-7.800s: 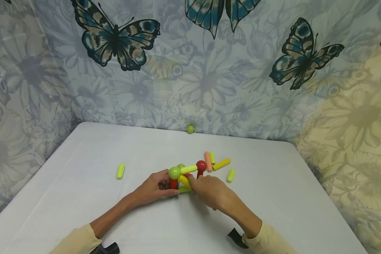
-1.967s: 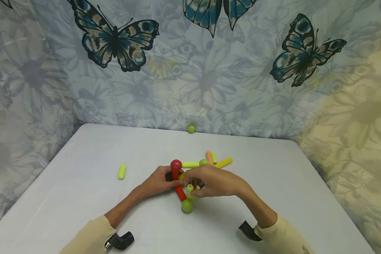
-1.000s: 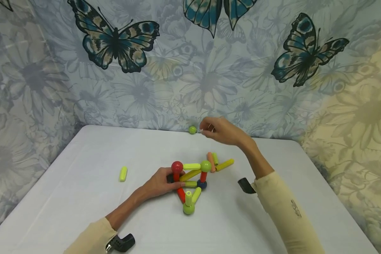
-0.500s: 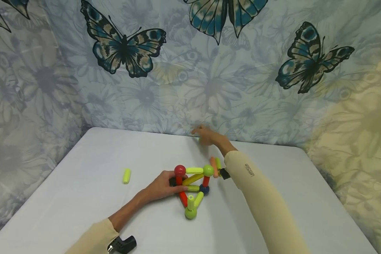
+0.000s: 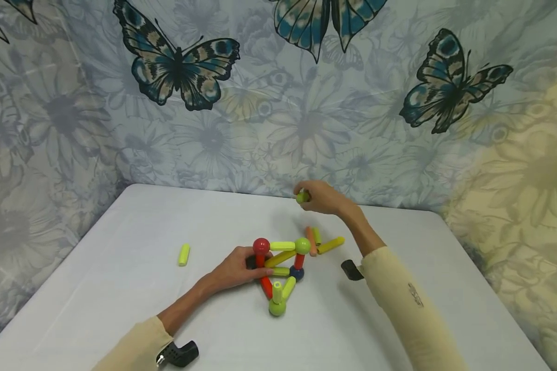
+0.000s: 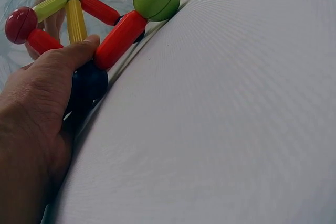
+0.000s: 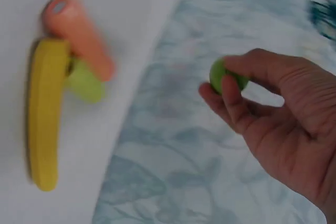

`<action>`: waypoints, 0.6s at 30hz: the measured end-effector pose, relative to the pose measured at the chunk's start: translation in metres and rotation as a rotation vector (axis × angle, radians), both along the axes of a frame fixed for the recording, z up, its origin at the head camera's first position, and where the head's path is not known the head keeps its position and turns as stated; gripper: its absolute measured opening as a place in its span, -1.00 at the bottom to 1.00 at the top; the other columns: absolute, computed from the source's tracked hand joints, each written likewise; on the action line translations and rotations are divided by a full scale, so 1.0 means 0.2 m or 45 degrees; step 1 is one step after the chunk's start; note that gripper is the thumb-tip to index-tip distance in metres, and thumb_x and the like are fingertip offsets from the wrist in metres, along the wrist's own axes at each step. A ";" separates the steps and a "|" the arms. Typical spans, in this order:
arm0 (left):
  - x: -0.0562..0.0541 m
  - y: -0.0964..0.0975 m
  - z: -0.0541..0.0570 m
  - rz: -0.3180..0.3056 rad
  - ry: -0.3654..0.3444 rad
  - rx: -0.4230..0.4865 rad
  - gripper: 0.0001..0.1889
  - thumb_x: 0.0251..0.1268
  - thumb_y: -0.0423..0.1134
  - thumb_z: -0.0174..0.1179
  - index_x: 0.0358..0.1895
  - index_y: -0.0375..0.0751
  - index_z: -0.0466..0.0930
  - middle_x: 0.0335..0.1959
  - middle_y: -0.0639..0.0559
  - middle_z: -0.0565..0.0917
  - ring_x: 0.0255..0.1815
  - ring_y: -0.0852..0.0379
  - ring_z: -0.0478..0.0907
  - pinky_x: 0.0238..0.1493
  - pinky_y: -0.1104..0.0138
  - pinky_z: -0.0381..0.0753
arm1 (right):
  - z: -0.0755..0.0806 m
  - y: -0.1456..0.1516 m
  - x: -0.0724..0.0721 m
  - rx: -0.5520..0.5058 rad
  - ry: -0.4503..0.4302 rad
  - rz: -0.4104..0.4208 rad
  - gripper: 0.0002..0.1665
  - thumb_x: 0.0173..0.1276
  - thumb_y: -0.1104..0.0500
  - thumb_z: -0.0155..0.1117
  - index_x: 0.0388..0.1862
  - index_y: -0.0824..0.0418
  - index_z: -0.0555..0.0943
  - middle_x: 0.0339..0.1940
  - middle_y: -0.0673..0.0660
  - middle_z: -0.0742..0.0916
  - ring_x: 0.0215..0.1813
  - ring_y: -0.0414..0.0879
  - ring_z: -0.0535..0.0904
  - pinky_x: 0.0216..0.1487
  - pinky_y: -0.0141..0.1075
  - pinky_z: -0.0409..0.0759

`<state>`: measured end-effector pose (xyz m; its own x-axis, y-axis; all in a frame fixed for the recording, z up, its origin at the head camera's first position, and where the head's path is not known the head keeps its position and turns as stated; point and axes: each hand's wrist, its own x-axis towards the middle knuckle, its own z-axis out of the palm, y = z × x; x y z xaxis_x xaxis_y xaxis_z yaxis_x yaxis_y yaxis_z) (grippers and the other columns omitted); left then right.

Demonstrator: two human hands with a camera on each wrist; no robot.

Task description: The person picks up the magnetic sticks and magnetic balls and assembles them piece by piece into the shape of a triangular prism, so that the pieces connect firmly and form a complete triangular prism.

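My left hand holds the left side of a toy ball-and-stick structure on the white table. In the left wrist view its thumb lies over a dark blue ball, near a red stick. The structure has a red ball and a green ball on top. A light green stick stands up from its front green ball, its top end free. At the table's back edge my right hand pinches a loose green ball between thumb and fingers.
Behind the structure, to the right, lie an orange stick, a yellow curved stick and a short green stick. Another short green stick lies off to the left. A butterfly-print cloth hangs behind the table.
The structure was turned, and a green stick now stands on its front ball. My right hand left it, reached the back edge and picked up the green ball. My left hand kept holding on.
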<state>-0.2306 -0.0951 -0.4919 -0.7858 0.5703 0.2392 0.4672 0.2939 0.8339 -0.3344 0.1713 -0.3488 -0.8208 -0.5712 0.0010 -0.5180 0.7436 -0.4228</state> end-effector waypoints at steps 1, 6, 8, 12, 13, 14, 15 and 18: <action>0.00 0.00 0.00 -0.001 -0.003 0.004 -0.66 0.37 -0.12 0.41 0.12 -0.15 0.69 -0.07 -0.01 0.78 -0.02 0.20 0.59 0.17 0.36 0.61 | 0.04 0.02 0.06 -0.076 0.003 0.013 -0.61 0.39 0.37 0.32 0.19 0.35 0.61 -0.01 0.29 0.74 -0.10 0.02 0.63 -0.03 -0.20 0.63; 0.01 0.00 0.01 -0.001 -0.017 0.003 -0.66 0.36 -0.13 0.42 0.11 -0.15 0.69 -0.08 0.00 0.78 -0.02 0.21 0.59 0.18 0.36 0.61 | 0.17 0.10 0.37 -0.298 0.041 0.149 -0.51 0.41 0.30 0.40 0.28 0.31 0.56 0.07 0.21 0.75 -0.01 -0.02 0.70 0.00 -0.28 0.69; 0.01 0.00 0.01 -0.008 -0.020 0.003 -0.68 0.36 -0.13 0.41 0.10 -0.13 0.69 -0.09 0.02 0.77 -0.02 0.23 0.59 0.18 0.37 0.60 | 0.20 0.09 0.49 -0.312 0.057 0.227 -0.51 0.39 0.24 0.44 0.27 0.25 0.56 0.04 0.14 0.76 -0.04 -0.09 0.69 -0.07 -0.32 0.68; 0.01 -0.01 0.02 -0.044 -0.014 0.031 -0.70 0.38 -0.15 0.40 0.10 -0.13 0.68 -0.10 0.00 0.77 -0.04 0.23 0.59 0.17 0.37 0.61 | 0.19 0.01 0.65 -0.248 -0.002 0.389 -0.55 0.42 0.12 0.45 0.23 0.12 0.59 -0.02 -0.03 0.76 -0.12 -0.22 0.64 -0.13 -0.34 0.65; 0.01 -0.01 0.02 -0.054 -0.016 0.039 -0.69 0.38 -0.15 0.40 0.11 -0.13 0.68 -0.10 -0.01 0.77 -0.04 0.23 0.59 0.17 0.38 0.61 | 0.18 -0.01 0.68 -0.218 -0.031 0.421 -0.57 0.43 0.10 0.44 0.23 0.10 0.61 -0.02 -0.07 0.76 -0.11 -0.25 0.64 -0.11 -0.35 0.66; 0.01 -0.01 0.02 -0.059 -0.011 0.043 -0.70 0.38 -0.17 0.39 0.11 -0.14 0.68 -0.09 -0.02 0.78 -0.05 0.24 0.60 0.16 0.39 0.61 | 0.16 -0.04 0.70 -0.189 -0.063 0.452 -0.57 0.45 0.10 0.42 0.24 0.10 0.61 0.01 -0.08 0.76 -0.08 -0.27 0.63 -0.07 -0.35 0.67; 0.01 -0.01 0.02 -0.065 -0.010 0.046 -0.69 0.39 -0.19 0.38 0.13 -0.15 0.67 -0.08 -0.03 0.78 -0.06 0.25 0.60 0.14 0.40 0.62 | 0.14 -0.06 0.71 -0.155 -0.088 0.481 -0.58 0.46 0.10 0.41 0.25 0.09 0.61 0.03 -0.10 0.75 -0.06 -0.29 0.63 -0.02 -0.36 0.67; 0.01 -0.01 0.02 -0.074 -0.017 0.054 -0.70 0.40 -0.26 0.34 0.14 -0.19 0.66 -0.07 -0.07 0.78 -0.09 0.28 0.60 0.09 0.43 0.64 | 0.06 -0.11 0.73 -0.040 -0.153 0.534 -0.58 0.48 0.13 0.38 0.27 0.07 0.59 0.07 -0.15 0.72 -0.02 -0.34 0.62 0.09 -0.38 0.65</action>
